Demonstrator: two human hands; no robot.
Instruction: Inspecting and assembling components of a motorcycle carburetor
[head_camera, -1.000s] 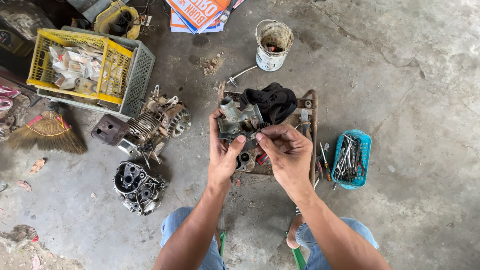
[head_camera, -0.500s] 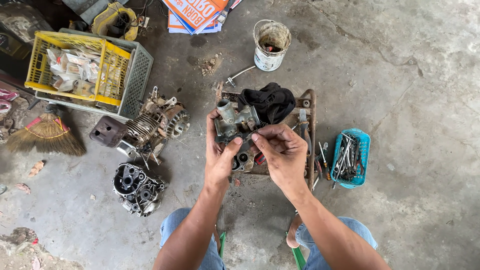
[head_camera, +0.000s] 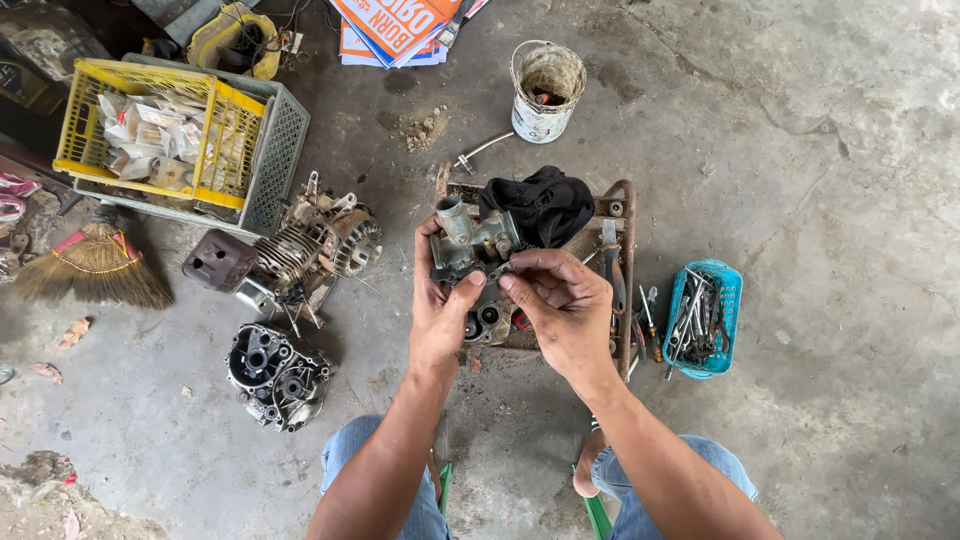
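Your left hand was wrapped around a grey metal carburetor, thumb up its left side and fingers hidden behind it, so the grip was closed on the part. Your right hand came in from four o'clock with its fingertips pinched together against the carburetor's lower right side; whether they held some small piece there you could not tell from this view. The carburetor sat raised just above a rusty metal stand near the middle of the scene. A black rag lay on the stand at one o'clock from the carburetor, touching or nearly touching it. Down the stand's right rail rested a few hand tools, and just beyond it, at three o'clock from your hands, stood a blue basket filled with wrenches. At twelve o'clock, well apart, a dirty white bucket stood on the concrete floor, with a bolt-like rod lying between it and the stand. At nine o'clock lay a finned engine cylinder, and at eight o'clock a dark engine case. Further out at ten o'clock a yellow crate of wrapped parts sat inside a grey crate, with a broom below them. Your knees in blue jeans showed at six o'clock.
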